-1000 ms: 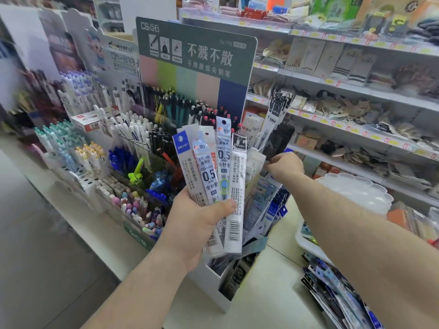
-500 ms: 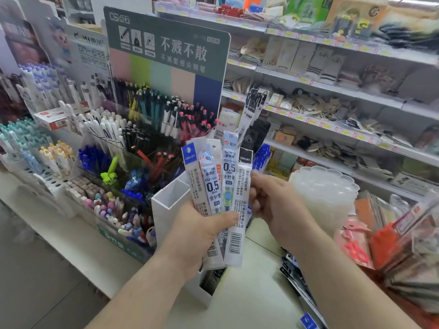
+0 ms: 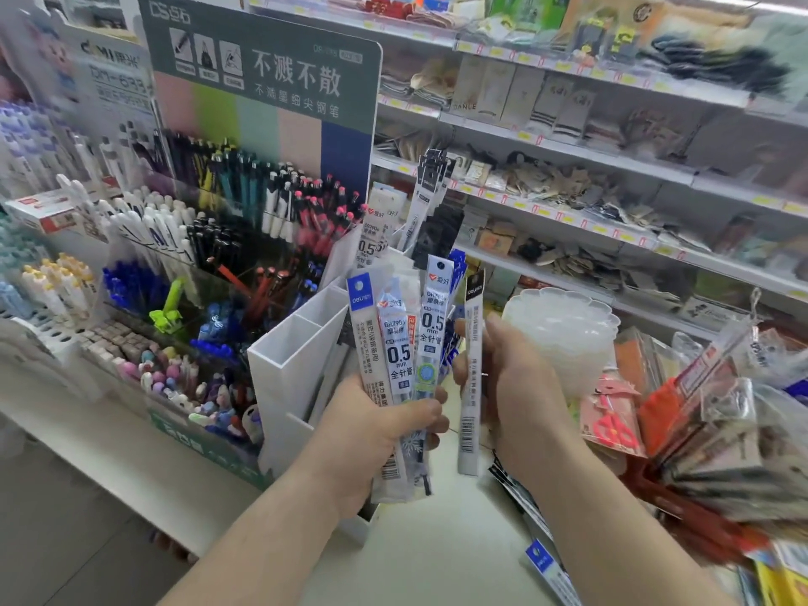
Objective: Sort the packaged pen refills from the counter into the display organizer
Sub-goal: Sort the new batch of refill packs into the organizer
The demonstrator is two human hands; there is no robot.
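One black-topped clear refill packet (image 3: pixel 471 373) now pinched out by right hand (image 3: pixel 520 387); left hand (image 3: pixel 371 435) grips remaining fan (image 3: pixel 398 356); white compartmented organizer (image 3: pixel 297 365) next.

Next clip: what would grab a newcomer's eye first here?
The fan of packaged refills held up at centre in the left hand, with the right hand pinching one black-topped pack beside it. Behind stands the white display organizer, and a green signboard tops the pen racks.
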